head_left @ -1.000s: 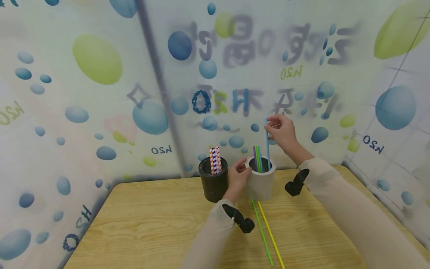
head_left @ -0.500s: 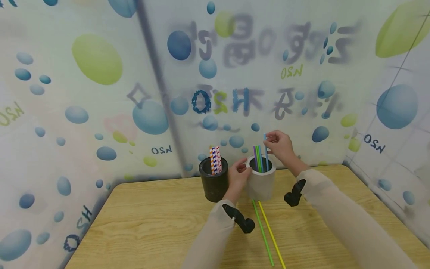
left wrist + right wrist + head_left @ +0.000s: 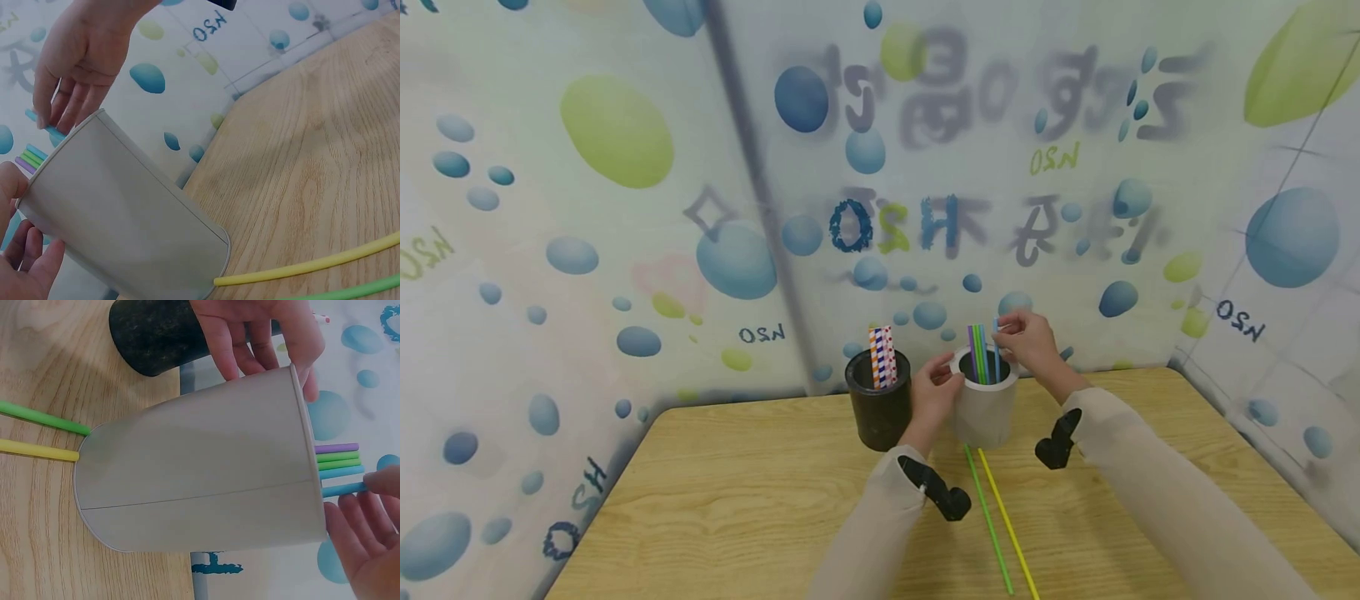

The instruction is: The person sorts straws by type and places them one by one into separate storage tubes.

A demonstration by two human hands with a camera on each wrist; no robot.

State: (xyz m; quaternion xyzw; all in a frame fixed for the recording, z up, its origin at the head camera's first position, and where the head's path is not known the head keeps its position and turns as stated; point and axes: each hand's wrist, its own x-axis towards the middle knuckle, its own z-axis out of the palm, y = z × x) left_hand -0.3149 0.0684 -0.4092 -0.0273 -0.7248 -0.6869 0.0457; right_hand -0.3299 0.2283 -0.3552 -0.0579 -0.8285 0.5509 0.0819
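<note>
A pale grey cup (image 3: 983,421) stands upright on the table, with purple, green and blue straws (image 3: 977,354) leaning inside it. My left hand (image 3: 931,398) holds this cup at its left side, thumb at the rim and fingers against the outer wall. Over the far right of the rim, my right hand (image 3: 1033,343) pinches the top of another blue straw (image 3: 344,489) between thumb and fingers. That straw's lower part is inside the cup, its bottom end hidden by the wall in both wrist views.
Left of the grey cup stands a black cup (image 3: 880,421) with several patterned straws (image 3: 882,358). A green straw (image 3: 989,525) and a yellow straw (image 3: 1009,527) lie on the wooden table (image 3: 737,483) in front of the grey cup. A printed curtain (image 3: 715,167) hangs behind.
My right hand has come down with the blue straw, which is now deeper in the grey cup. The left hand keeps its place on the cup.
</note>
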